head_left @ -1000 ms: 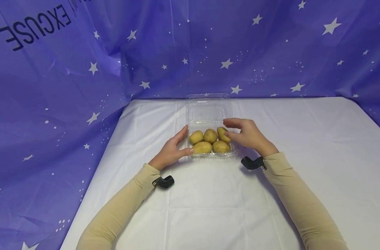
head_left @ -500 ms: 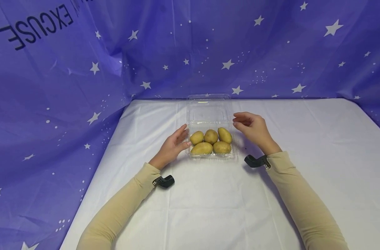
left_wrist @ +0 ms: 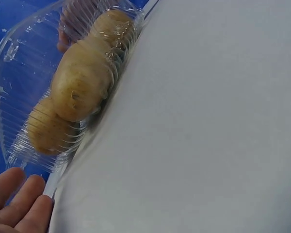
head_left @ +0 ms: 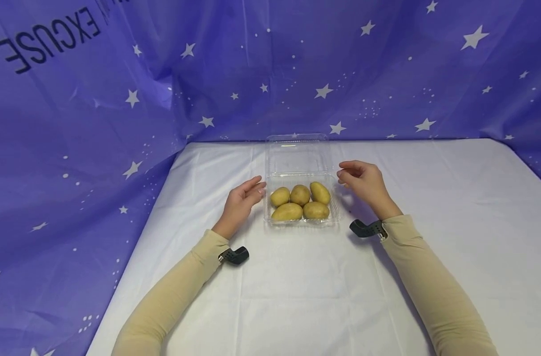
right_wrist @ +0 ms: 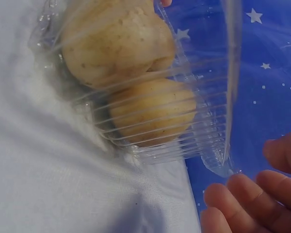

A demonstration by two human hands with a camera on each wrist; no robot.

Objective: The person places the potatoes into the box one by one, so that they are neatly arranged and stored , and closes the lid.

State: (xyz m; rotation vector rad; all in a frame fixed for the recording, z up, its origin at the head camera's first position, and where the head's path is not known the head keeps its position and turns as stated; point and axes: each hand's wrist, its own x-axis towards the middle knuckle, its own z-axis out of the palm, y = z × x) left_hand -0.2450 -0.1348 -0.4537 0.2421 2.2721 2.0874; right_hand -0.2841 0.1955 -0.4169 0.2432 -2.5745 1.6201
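Note:
Several potatoes point(head_left: 299, 195) lie in two rows inside a clear plastic clamshell box point(head_left: 270, 221). Its transparent lid point(head_left: 297, 155) is raised at the back. On the box's left side is my left hand point(head_left: 240, 203), fingers extended and loosely bent, holding nothing. My right hand point(head_left: 366, 184) hovers by the right side, apart from the box, its fingers relaxed and bent with nothing in them. The ribbed box wall and the potatoes point(left_wrist: 80, 80) fill the upper left of the left wrist view, the fingers point(left_wrist: 31, 206) below. In the right wrist view a potato point(right_wrist: 153, 112) shows through the wall.
A white cloth point(head_left: 297, 287) covers the table under the box. Behind and to the left hangs a purple-blue sheet point(head_left: 297, 64) printed with white stars. A black wrist camera point(head_left: 235, 255) sits by the left cuff, another black camera point(head_left: 365, 228) by the right.
The right hand has left the back right potato and moved right, off the box. The left thumb has come off the box's front left edge, and that hand has drawn slightly left. The potatoes stay put.

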